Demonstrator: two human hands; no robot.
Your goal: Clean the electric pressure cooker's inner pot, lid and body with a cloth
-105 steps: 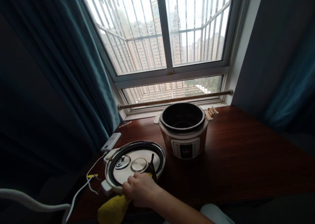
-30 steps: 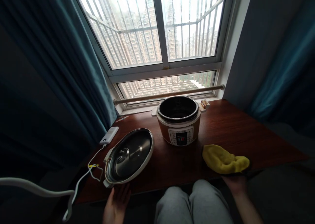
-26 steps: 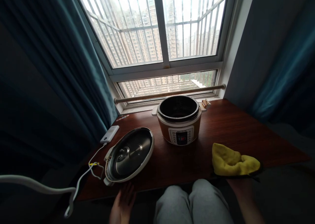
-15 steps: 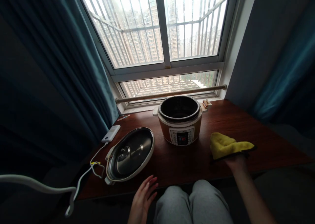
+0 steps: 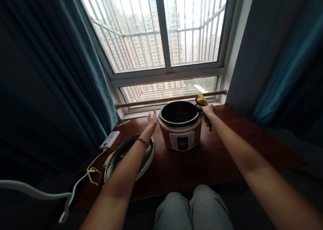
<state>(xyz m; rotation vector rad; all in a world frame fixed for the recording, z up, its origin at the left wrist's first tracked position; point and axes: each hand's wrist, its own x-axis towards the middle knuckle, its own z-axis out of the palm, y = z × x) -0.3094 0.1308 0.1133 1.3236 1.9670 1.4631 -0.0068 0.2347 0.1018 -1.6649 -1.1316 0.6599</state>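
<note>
The electric cooker (image 5: 165,132), brown and white with a black inner pot (image 5: 179,112), stands upright and uncovered. A small lit display (image 5: 183,143) shows on its front. My left hand (image 5: 152,119) is closed at the cooker's left side, where it covers the side handle. On the other side, my right hand (image 5: 209,110) grips a yellow cloth (image 5: 201,100) with a dark edge, pressed against the cooker's right rim and handle area. Below my left forearm lies the detached lid (image 5: 150,156), inner side up and partly hidden by the arm.
A wooden table (image 5: 214,162) bears everything. A white power bank (image 5: 110,140) with a white cable (image 5: 80,184) lies at the left. Behind the cooker are a horizontal rod (image 5: 141,104) and a barred window. My knees (image 5: 190,203) are at the table's front edge.
Both hands have reached forward to the cooker's two sides. The yellow cloth has gone with my right hand from the table's right part to the cooker's right rim.
</note>
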